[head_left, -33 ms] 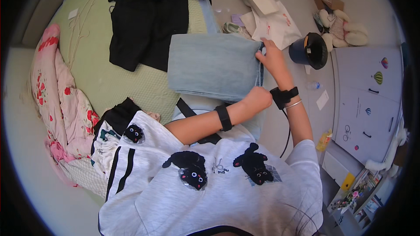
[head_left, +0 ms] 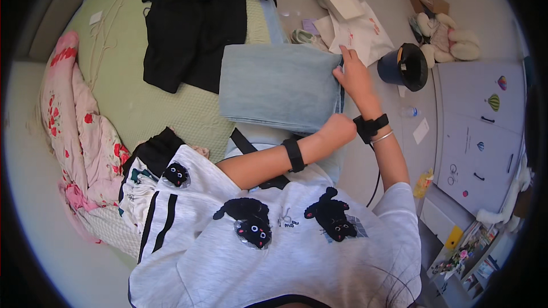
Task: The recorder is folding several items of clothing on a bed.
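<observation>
Folded light-blue jeans [head_left: 279,82] lie in front of me at the bed's right edge. My left hand [head_left: 339,129] reaches across from the left and is closed at the near right corner of the jeans, its fingertips mostly hidden. Farther along the same right edge is my right hand [head_left: 357,80]. Its thumb rests on the folded layers and its other fingers lie along the outer side, closed on the edge. Beyond the jeans, to the left, a black garment [head_left: 191,31] is spread on the green quilt [head_left: 125,102].
A pink floral blanket [head_left: 80,120] is bunched at the left, with clothes [head_left: 154,154] piled beside me. On the floor to the right are a dark trash bin [head_left: 388,68], a white bag [head_left: 362,34], a shoe [head_left: 305,36] and plush toys [head_left: 456,40]. A drawer cabinet [head_left: 474,131] stands at the right.
</observation>
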Demonstrator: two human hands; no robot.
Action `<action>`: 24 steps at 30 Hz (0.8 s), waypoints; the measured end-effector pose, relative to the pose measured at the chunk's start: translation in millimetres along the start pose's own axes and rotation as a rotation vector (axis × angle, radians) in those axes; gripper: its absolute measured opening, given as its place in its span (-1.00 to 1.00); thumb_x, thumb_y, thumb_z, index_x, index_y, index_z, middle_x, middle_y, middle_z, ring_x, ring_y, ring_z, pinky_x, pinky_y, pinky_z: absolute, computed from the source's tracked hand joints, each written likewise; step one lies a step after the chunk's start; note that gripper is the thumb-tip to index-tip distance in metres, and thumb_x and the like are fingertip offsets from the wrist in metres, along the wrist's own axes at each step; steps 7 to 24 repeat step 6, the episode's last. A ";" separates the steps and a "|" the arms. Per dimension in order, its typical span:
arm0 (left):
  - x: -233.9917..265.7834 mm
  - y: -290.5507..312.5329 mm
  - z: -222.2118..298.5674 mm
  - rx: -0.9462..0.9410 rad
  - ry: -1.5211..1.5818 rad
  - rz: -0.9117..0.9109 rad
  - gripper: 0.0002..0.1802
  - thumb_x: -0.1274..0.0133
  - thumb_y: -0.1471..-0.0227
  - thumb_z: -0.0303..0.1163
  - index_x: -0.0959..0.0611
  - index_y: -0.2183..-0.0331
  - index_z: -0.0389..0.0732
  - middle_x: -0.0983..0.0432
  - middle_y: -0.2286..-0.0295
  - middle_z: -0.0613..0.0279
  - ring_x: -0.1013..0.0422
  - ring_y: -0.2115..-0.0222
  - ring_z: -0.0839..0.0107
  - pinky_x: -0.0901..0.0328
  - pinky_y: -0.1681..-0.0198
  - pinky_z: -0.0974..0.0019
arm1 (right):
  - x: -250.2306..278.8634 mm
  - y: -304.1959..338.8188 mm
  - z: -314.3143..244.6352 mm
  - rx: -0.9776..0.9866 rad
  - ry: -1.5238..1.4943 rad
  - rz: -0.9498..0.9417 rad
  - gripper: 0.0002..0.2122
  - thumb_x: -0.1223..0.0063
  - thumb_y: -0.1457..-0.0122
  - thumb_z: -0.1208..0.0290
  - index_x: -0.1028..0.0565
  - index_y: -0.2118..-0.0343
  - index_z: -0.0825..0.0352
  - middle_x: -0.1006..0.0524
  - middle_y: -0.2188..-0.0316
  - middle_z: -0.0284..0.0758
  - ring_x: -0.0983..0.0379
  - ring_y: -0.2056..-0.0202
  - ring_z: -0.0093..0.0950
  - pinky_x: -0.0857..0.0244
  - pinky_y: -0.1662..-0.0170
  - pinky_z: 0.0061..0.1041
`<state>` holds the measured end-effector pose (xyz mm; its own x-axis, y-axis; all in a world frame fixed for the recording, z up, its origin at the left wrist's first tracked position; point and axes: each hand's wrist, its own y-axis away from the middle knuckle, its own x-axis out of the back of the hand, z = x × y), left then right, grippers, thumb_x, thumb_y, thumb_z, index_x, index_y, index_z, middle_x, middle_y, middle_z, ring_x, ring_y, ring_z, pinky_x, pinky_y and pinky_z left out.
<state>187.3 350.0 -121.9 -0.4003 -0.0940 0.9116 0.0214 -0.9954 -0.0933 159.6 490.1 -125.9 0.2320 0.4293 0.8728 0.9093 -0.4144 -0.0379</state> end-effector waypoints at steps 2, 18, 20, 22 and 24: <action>-11.3 -2.5 4.3 0.018 -0.047 -0.028 -0.93 0.00 0.35 -0.43 -0.55 0.65 -0.19 -0.41 0.68 0.23 -0.40 0.60 0.34 -0.28 0.63 0.32 | -3.6 -3.3 -6.7 0.094 0.227 0.144 -0.69 -0.05 0.17 0.45 -0.41 0.27 0.37 -0.43 0.42 -0.19 -0.41 0.47 -0.28 -0.32 0.37 -0.40; -14.5 -3.2 16.0 0.068 -0.089 -0.144 -0.91 0.00 0.35 -0.43 -0.56 0.63 -0.20 -0.43 0.66 0.22 -0.42 0.57 0.31 -0.30 0.62 0.26 | -12.5 -21.8 29.0 0.010 0.241 -0.206 -0.44 -0.09 0.22 0.45 -0.23 0.03 0.24 -0.29 0.10 -0.14 -0.38 0.25 -0.27 -0.33 0.33 -0.34; -14.5 -3.2 16.0 0.068 -0.089 -0.144 -0.91 0.00 0.35 -0.43 -0.56 0.63 -0.20 -0.43 0.66 0.22 -0.42 0.57 0.31 -0.30 0.62 0.26 | -12.5 -21.8 29.0 0.010 0.241 -0.206 -0.44 -0.09 0.22 0.45 -0.23 0.03 0.24 -0.29 0.10 -0.14 -0.38 0.25 -0.27 -0.33 0.33 -0.34; -14.5 -3.2 16.0 0.068 -0.089 -0.144 -0.91 0.00 0.35 -0.43 -0.56 0.63 -0.20 -0.43 0.66 0.22 -0.42 0.57 0.31 -0.30 0.62 0.26 | -12.5 -21.8 29.0 0.010 0.241 -0.206 -0.44 -0.09 0.22 0.45 -0.23 0.03 0.24 -0.29 0.10 -0.14 -0.38 0.25 -0.27 -0.33 0.33 -0.34; -14.5 -3.2 16.0 0.068 -0.089 -0.144 -0.91 0.00 0.35 -0.43 -0.56 0.63 -0.20 -0.43 0.66 0.22 -0.42 0.57 0.31 -0.30 0.62 0.26 | -12.5 -21.8 29.0 0.010 0.241 -0.206 -0.44 -0.09 0.22 0.45 -0.23 0.03 0.24 -0.29 0.10 -0.14 -0.38 0.25 -0.27 -0.33 0.33 -0.34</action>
